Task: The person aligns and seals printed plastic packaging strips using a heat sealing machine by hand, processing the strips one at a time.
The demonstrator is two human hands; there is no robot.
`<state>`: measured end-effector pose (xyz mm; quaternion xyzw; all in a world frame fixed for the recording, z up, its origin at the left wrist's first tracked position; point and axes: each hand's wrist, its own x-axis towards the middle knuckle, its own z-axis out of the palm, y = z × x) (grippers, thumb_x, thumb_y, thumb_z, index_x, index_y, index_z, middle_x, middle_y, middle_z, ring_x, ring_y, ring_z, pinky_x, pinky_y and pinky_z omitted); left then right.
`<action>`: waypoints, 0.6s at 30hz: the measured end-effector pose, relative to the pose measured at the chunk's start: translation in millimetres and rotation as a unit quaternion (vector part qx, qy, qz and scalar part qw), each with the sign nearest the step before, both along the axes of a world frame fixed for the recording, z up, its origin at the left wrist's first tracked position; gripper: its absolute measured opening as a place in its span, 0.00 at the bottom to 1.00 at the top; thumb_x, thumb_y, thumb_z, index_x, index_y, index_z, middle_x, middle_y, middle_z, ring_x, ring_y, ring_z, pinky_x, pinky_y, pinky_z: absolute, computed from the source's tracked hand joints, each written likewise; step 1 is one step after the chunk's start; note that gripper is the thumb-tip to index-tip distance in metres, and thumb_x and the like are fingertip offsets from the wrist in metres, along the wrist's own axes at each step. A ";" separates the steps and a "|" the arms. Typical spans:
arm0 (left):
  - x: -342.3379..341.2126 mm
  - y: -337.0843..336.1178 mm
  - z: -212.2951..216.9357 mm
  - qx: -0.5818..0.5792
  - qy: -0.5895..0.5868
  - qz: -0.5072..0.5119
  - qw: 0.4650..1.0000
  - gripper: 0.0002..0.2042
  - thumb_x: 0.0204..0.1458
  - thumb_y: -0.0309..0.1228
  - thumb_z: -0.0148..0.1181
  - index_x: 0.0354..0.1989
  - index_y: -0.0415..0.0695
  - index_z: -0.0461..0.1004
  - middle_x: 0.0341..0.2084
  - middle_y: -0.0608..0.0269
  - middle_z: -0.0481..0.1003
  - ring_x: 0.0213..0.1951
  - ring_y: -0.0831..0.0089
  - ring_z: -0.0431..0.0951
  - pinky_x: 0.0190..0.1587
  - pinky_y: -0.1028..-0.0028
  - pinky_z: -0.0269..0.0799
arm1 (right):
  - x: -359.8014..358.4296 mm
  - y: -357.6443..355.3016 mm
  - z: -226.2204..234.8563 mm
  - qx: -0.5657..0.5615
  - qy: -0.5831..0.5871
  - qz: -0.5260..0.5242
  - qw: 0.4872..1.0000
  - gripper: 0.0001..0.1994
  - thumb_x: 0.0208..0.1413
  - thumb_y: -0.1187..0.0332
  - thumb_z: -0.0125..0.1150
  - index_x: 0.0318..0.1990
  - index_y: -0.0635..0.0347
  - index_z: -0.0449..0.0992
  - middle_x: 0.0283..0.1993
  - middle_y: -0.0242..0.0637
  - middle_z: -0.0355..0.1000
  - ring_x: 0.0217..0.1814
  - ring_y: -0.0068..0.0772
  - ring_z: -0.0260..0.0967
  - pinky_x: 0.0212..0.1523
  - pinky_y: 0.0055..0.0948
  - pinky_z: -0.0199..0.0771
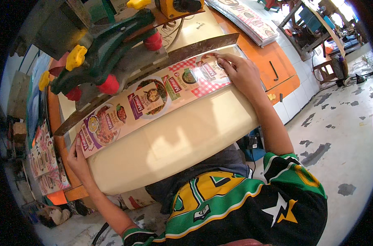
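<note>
A long printed plastic sheet (141,102) with food pictures and a red-checked part lies slantwise across a cream work surface (182,135). Its far long edge runs along a dark metal bar (203,46). At the sheet's left end, my left hand (77,159) grips the corner with its fingers. My right hand (240,70) pinches the far right end, thumb on top and the other fingertips partly hidden. Just beyond the bar stands a green machine (108,41) with red knobs (108,84) and yellow knobs (76,56).
A stack of similar printed sheets (248,20) rests on the orange table (287,84) at the far right. An L-shaped hex key (274,70) lies nearby. More printed sheets (47,158) hang at the left edge. A wooden bench (295,33) stands behind on the right.
</note>
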<state>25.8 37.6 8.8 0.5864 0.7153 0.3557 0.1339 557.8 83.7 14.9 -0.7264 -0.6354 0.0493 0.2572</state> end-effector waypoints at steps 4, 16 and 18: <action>3.3 1.1 2.6 -0.007 0.005 0.001 1.000 0.18 0.63 0.39 0.52 0.52 0.38 0.76 0.45 0.53 0.79 0.45 0.72 0.76 0.51 0.74 0.68 | 0.9 0.7 -0.7 0.004 0.006 0.001 1.000 0.14 0.59 0.51 0.55 0.45 0.39 0.81 0.33 0.43 0.78 0.37 0.47 0.75 0.40 0.42 0.72; 7.9 -0.4 5.3 0.003 0.040 0.001 0.999 0.19 0.63 0.40 0.52 0.52 0.37 0.76 0.44 0.52 0.79 0.44 0.72 0.77 0.50 0.73 0.69 | 3.3 3.1 -3.1 0.005 0.016 0.006 1.000 0.14 0.59 0.52 0.54 0.45 0.42 0.82 0.34 0.43 0.78 0.37 0.47 0.75 0.42 0.41 0.71; 5.1 -2.0 5.9 -0.002 0.052 0.007 0.999 0.19 0.63 0.39 0.52 0.52 0.37 0.76 0.44 0.52 0.79 0.44 0.72 0.77 0.50 0.73 0.69 | 2.3 1.9 -1.3 -0.002 0.055 0.007 0.998 0.14 0.60 0.52 0.54 0.45 0.44 0.82 0.34 0.43 0.78 0.39 0.47 0.75 0.43 0.41 0.71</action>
